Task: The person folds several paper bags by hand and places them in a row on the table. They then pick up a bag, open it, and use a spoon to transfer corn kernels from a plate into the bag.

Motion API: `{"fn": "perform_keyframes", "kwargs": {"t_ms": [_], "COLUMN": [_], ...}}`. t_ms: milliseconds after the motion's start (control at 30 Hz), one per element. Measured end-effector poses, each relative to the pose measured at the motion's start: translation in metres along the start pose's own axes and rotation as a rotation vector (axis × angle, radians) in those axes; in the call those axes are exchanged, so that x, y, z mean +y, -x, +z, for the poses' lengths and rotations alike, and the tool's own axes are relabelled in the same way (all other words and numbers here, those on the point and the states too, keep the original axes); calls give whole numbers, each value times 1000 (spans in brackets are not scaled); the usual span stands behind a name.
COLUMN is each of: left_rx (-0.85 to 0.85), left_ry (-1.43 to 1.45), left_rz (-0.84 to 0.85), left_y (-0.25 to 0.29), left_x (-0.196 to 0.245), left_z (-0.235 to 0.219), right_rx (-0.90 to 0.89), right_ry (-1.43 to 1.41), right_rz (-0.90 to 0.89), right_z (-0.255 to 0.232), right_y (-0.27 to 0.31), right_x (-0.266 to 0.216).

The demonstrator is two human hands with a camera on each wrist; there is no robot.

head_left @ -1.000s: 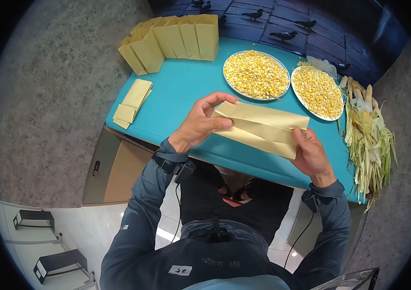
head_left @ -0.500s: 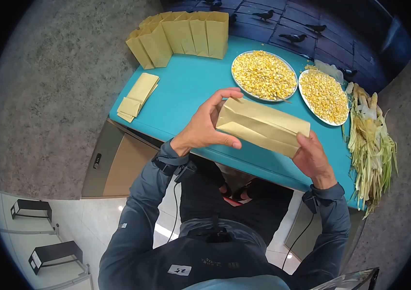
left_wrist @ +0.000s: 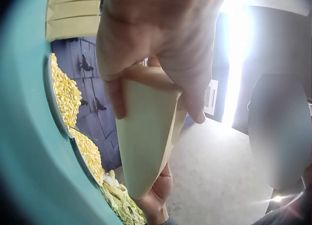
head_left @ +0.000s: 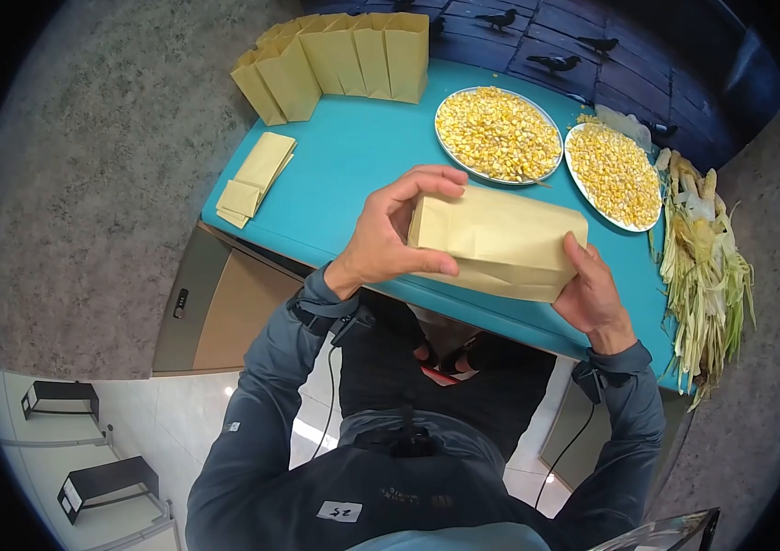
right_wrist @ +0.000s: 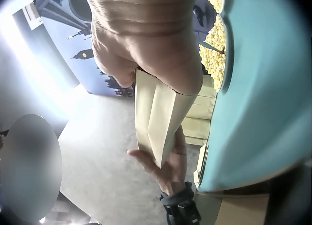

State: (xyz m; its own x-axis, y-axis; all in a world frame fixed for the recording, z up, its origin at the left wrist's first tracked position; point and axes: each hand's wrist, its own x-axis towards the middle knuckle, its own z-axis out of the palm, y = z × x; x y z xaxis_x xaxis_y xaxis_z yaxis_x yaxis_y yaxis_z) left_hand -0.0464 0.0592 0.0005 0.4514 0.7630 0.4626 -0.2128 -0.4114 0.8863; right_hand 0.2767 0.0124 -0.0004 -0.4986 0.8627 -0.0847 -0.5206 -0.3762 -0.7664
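Observation:
A paper bag (head_left: 500,241), opened out into a box shape, lies sideways between both hands above the front of the table. The left hand (head_left: 394,225) grips its closed end, fingers on the far side and thumb on the near side. At the other end the right hand (head_left: 592,286) holds the bag, thumb on top. In the right wrist view the bag's (right_wrist: 155,115) zigzag-cut mouth is by the right palm. The left wrist view shows the left hand (left_wrist: 158,44) around the bag's (left_wrist: 146,132) flat end.
Several upright paper bags (head_left: 353,57) stand at the back left, with flat folded bags (head_left: 257,174) nearer the front. Two plates of corn kernels, one (head_left: 498,135) mid-back and one (head_left: 614,176) to its right, sit beside corn husks (head_left: 702,266) at the right edge.
The bag has filled out from a flatter shape and rolled, so a broad smooth side faces up. The left hand's thumb has moved from the bag's upper face to its near side.

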Motion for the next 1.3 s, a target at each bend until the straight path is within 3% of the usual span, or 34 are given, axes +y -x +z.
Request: {"fn": "perform_keyframes", "kwargs": {"t_ms": [233,333,367,400,433,467,500,533,600,667,733,800,833,900,1033,1133,1200,1300], "left_rx": [147,198,201,188,172,173,145,115,133,152,175,183,190,217,193,196,196,181], "left_ry": [133,263,260,365,468,467,574,680,667,654,566,589,613,617,648,576,577,556], "left_rz": [-46,-22,-21,-232,-443,-444,-595,-744,-735,-728,-608,-604,-600,-611,-602,-551,-543,-499], "left_y": [1,1,2,4,4,3,1,0,-1,-1,-1,0,0,2,6,6,7,8], "left_x": [-1,3,8,15,20,23,25,26,23,21,22,22,22,22,20,24,25,22], "left_z": [5,15,15,13,11,8,4,2,3,6,10,7,5,3,-2,5,4,1], "right_rx": [-4,-50,-68,-87,-91,-128,-164,-165,-279,-256,-237,-93,-96,-46,-137,-158,-76,-134], "right_ry": [-27,224,517,810,810,1051,1290,1290,1505,1452,1399,800,801,549,561,687,530,377], "right_rz": [11,-99,-107,-114,-114,-244,-378,-377,-390,-426,-463,-239,-238,-59,-11,-154,-127,-76], "right_z": [-3,-12,-11,-5,2,12,20,24,29,36,35,21,12,-6,-20,-10,0,-7], "right_y": [2,5,9,12,12,13,13,12,10,11,14,13,11,8,6,2,1,2], "right_x": [0,-4,-8,-14,-16,-17,-18,-20,-24,-20,-14,-3,0,3,-2,-1,2,1]}}
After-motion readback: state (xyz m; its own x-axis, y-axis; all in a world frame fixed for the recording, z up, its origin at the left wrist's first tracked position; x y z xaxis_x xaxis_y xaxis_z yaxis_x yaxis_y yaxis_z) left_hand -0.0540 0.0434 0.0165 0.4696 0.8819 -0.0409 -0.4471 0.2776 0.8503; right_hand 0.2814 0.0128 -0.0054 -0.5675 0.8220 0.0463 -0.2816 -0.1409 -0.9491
